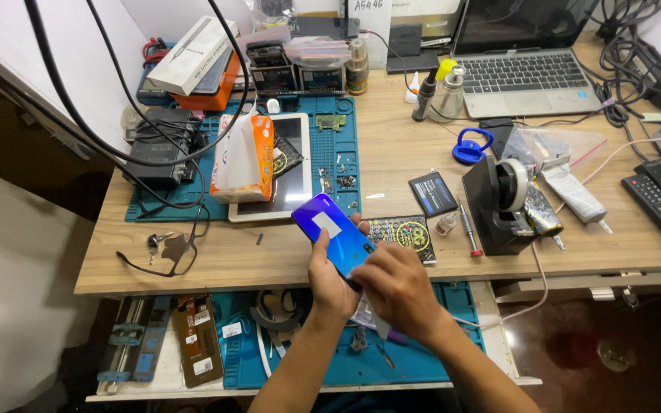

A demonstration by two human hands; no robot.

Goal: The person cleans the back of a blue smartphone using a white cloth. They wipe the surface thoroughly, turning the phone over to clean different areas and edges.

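At centre frame the left hand [333, 277] grips a blue phone [334, 233] from below, its top slanting up-left over the tabletop [399, 153]; the right hand [398, 289] closes on its lower end

At the frame's centre, the left hand [332, 277] grips a blue phone [333, 233] from beneath while the right hand [398, 291] presses on its lower end, above a wooden desk [392, 153].

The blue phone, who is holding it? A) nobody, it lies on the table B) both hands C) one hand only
B: the left hand grips the blue phone from below while the right hand presses on its lower end, above the wooden table.
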